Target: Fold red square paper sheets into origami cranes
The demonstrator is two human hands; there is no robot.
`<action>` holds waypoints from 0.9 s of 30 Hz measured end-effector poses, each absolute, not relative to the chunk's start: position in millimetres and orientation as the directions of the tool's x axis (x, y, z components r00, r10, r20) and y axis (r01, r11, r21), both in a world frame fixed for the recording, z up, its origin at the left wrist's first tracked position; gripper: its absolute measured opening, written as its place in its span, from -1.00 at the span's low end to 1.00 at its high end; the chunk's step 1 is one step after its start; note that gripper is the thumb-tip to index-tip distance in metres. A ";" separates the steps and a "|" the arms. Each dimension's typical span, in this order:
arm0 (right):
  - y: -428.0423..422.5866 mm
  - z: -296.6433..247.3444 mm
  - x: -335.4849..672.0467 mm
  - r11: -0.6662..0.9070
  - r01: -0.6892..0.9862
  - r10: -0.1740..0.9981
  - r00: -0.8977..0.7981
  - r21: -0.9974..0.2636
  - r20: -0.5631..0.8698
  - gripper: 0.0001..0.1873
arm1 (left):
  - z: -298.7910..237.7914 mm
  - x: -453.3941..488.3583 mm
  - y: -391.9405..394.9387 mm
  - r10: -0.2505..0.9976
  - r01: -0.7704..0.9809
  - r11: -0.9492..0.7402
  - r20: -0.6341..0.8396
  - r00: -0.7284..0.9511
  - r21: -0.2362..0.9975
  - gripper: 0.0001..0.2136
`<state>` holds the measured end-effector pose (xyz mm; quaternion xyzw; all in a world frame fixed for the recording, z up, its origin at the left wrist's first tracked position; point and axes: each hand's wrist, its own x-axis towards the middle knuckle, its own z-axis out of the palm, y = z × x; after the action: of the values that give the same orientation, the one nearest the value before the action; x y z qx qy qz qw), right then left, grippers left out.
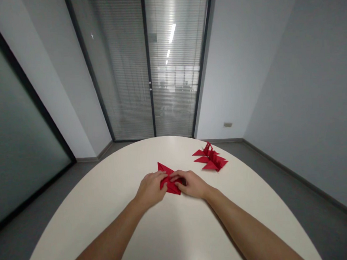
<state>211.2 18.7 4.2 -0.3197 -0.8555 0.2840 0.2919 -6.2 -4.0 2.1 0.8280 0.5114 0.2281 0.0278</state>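
A folded sheet of red paper lies on the white table between my two hands, with creases showing on its surface. My left hand grips its left side, fingers curled over the top and thumb at the near edge. From the right, my right hand has its fingertips and thumb closed on the paper's right part. The fingers cover much of the middle and right side of the sheet. Several folded red paper cranes stand close together in a row, beyond my right hand.
The round white table extends around my arms, its curved edge near the far wall. Past it stand a glass partition with blinds and a pale wall with a socket plate. Grey floor surrounds the table.
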 end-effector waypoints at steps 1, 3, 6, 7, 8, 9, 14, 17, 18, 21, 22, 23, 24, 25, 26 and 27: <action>20.2 2.4 211.4 0.641 0.395 0.716 -0.616 -0.658 0.328 -0.49 | 2.2 -4.9 -4.9 0.852 0.826 -0.488 0.358 0.381 0.283 -0.68; 22.0 0.7 211.2 0.658 0.459 0.729 -0.585 -0.597 0.354 -0.52 | 2.3 -3.1 -6.1 0.848 0.818 -0.495 0.368 0.382 0.292 -0.67; 22.4 0.8 210.1 0.633 0.596 0.774 -0.493 -0.494 0.397 -0.56 | 2.1 -2.7 -6.4 0.848 0.816 -0.491 0.383 0.367 0.305 -0.67; 22.4 1.0 209.7 0.620 0.624 0.784 -0.474 -0.475 0.401 -0.55 | 2.0 -2.9 -6.3 0.845 0.815 -0.493 0.390 0.365 0.306 -0.68; 22.5 1.0 209.4 0.611 0.639 0.791 -0.464 -0.468 0.399 -0.55 | 1.9 -3.3 -6.3 0.841 0.812 -0.498 0.397 0.367 0.305 -0.70; 22.6 1.0 209.1 0.607 0.643 0.794 -0.463 -0.467 0.394 -0.55 | 1.9 -3.6 -6.3 0.836 0.808 -0.506 0.403 0.373 0.302 -0.72; 23.7 0.1 208.3 0.600 0.602 0.800 -0.466 -0.527 0.378 -0.56 | 3.6 -3.6 -8.0 0.825 0.801 -0.522 0.410 0.388 0.292 -0.74; 22.9 0.4 205.5 0.567 0.585 0.823 -0.438 -0.581 0.362 -0.58 | 7.3 -2.3 -10.3 0.822 0.802 -0.526 0.409 0.396 0.283 -0.76; 22.2 0.6 204.0 0.553 0.594 0.833 -0.422 -0.585 0.358 -0.59 | 8.9 -1.8 -11.2 0.819 0.800 -0.532 0.409 0.403 0.277 -0.77; 18.8 1.7 199.1 0.536 0.643 0.844 -0.396 -0.548 0.361 -0.62 | 13.4 -0.9 -14.2 0.807 0.801 -0.546 0.411 0.424 0.246 -0.76; 17.3 2.2 197.9 0.541 0.649 0.841 -0.401 -0.535 0.363 -0.63 | 14.3 -0.6 -15.2 0.804 0.804 -0.547 0.413 0.428 0.232 -0.75; 15.9 2.8 197.0 0.550 0.647 0.835 -0.413 -0.529 0.363 -0.65 | 14.8 -0.3 -16.3 0.803 0.809 -0.545 0.415 0.428 0.220 -0.74; 14.4 3.4 196.5 0.561 0.636 0.828 -0.429 -0.530 0.362 -0.65 | 14.9 0.1 -17.6 0.805 0.816 -0.538 0.416 0.423 0.210 -0.73; 13.0 4.1 196.4 0.575 0.621 0.818 -0.450 -0.533 0.358 -0.65 | 14.7 0.8 -18.9 0.809 0.825 -0.527 0.417 0.414 0.205 -0.73; 11.6 4.6 196.7 0.588 0.605 0.808 -0.473 -0.536 0.352 -0.64 | 14.3 1.7 -20.4 0.815 0.833 -0.516 0.413 0.405 0.201 -0.73; 10.2 5.1 197.1 0.599 0.594 0.799 -0.493 -0.537 0.345 -0.63 | 13.8 2.7 -22.1 0.822 0.840 -0.504 0.408 0.397 0.198 -0.72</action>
<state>197.1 10.2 5.1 -0.4117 -0.8458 0.1763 0.2899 2.7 -22.1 13.8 0.8355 0.4975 0.2325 -0.0197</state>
